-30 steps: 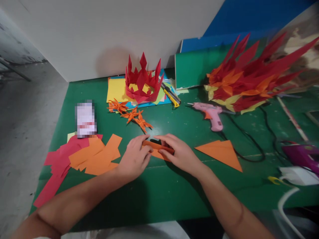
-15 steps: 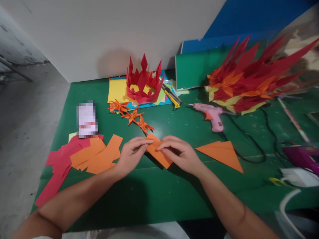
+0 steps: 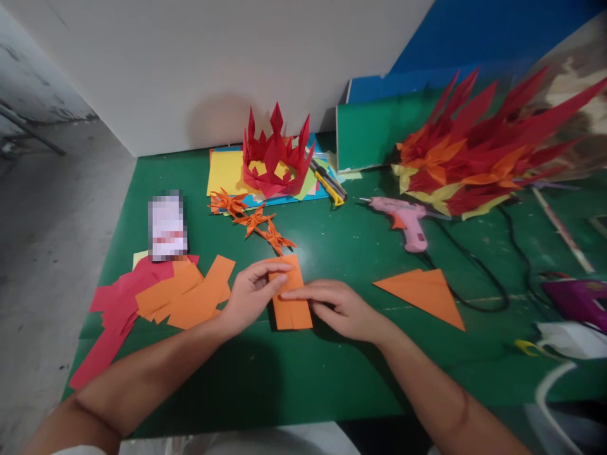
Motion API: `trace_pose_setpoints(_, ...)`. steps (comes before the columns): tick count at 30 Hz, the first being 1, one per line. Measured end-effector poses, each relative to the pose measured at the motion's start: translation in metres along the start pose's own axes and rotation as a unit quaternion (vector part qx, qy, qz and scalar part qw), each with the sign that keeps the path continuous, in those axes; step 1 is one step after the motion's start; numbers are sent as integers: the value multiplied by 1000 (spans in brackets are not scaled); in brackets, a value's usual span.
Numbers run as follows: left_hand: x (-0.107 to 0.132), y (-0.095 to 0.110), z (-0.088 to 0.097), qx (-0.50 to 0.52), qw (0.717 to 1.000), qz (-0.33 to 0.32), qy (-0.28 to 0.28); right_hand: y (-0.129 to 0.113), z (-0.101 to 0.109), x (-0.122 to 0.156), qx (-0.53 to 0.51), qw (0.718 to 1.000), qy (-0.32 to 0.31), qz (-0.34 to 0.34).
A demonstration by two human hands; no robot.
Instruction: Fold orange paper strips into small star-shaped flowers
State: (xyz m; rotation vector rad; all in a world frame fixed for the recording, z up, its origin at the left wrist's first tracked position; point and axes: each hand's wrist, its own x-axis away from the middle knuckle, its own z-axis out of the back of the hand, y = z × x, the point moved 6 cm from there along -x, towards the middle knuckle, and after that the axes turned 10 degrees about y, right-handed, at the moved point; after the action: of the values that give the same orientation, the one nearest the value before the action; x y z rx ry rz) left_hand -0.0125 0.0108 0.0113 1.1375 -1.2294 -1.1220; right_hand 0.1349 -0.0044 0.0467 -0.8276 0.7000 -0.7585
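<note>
A narrow folded piece of orange paper [image 3: 291, 314], with a crease down its length, lies nearly straight in front of me. My left hand [image 3: 253, 292] grips its upper left side, thumb on top. From the right, my right hand [image 3: 344, 308] lays its index finger across the middle of the strip, the thumb by the right edge and the other fingers curled. Just beyond the strip runs a diagonal row of folded orange paper flowers [image 3: 256, 219]. To the right rests an orange paper triangle [image 3: 424, 294].
On the left are loose red and orange paper strips [image 3: 196, 297] and a blurred phone [image 3: 167, 226]. Behind stand a red paper crown [image 3: 277, 170] and a yellow cutter [image 3: 329, 183]. A pink glue gun [image 3: 403, 218] with a black cord lies right, before a large red paper piece [image 3: 493, 145].
The orange paper has turned from a slant to nearly upright in view. My right index finger has straightened across it, and the right hand has shifted slightly down.
</note>
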Motion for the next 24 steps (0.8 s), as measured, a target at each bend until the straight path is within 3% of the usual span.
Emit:
trace_pose_setpoints(4,2,1,-1,-6,1000,-15,-6,1,0,-2,0,998,48,31)
trace_pose_setpoints(11,5,7,-1,-22,999,-27,-15,2,2,-3,8,996,76,45)
trace_pose_setpoints(16,2,3,2,60,997,48,12,1,4,-3,10,995,92,49)
trace_pose_setpoints(20,2,-4,-2,114,986,124,-7,0,3,-3,8,995,83,51)
trace_pose_setpoints(24,3,-7,-3,120,981,155,2,-2,2,-3,4,995,76,62)
